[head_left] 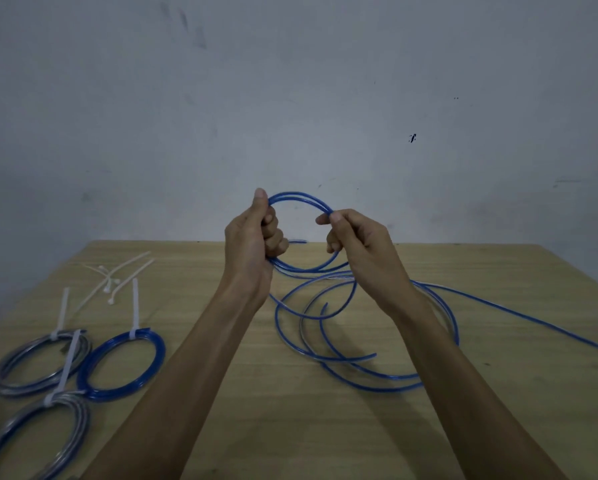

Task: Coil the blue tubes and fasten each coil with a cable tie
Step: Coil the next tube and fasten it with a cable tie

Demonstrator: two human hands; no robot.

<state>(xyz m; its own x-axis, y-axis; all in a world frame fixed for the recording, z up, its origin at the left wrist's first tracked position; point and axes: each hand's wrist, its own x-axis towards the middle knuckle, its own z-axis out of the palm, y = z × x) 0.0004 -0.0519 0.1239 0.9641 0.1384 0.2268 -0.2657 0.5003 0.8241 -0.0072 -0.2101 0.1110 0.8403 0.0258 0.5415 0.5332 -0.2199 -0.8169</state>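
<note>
I hold a small coil of blue tube in the air above the table's far edge. My left hand grips the coil's left side, thumb pointing up. My right hand pinches its right side. Loose blue tube trails from the coil down onto the table in wide loops, and one strand runs off to the right edge. Three finished coils lie at the left, each with a white cable tie: a dark blue coil, a paler coil, and a third coil nearest me.
Several loose white cable ties lie at the back left of the wooden table. A grey wall stands right behind the table. Another blue object shows partly at the far left edge.
</note>
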